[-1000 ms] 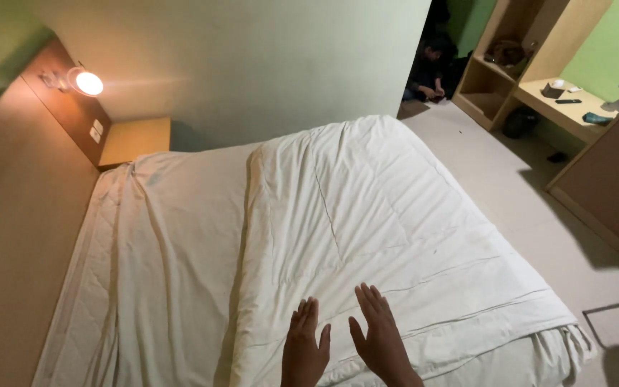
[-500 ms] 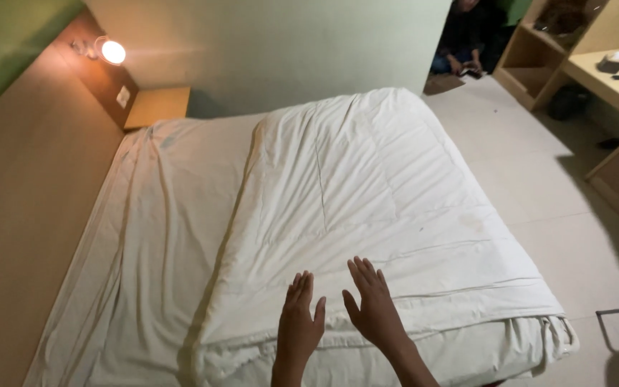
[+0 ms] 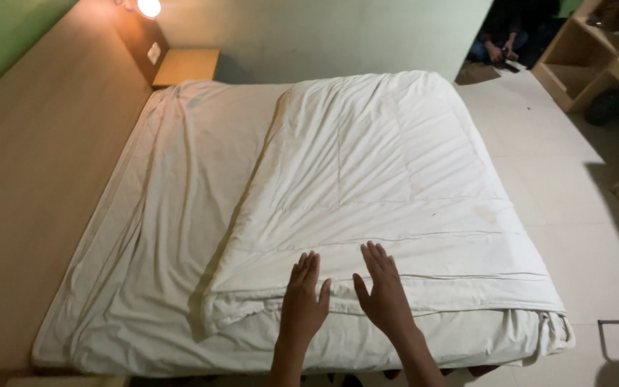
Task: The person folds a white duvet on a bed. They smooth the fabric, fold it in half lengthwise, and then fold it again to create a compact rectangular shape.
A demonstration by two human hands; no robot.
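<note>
Head view: duvet (image 3: 388, 179) under flat fingers (image 3: 308, 266) (both hands).

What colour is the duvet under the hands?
White, the duvet, plain with faint quilting lines; seen in the head view.

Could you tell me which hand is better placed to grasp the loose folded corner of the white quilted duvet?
Probably the left hand: it lies flat on the white quilted duvet nearest its bunched corner. The right hand rests further along the edge.
</note>
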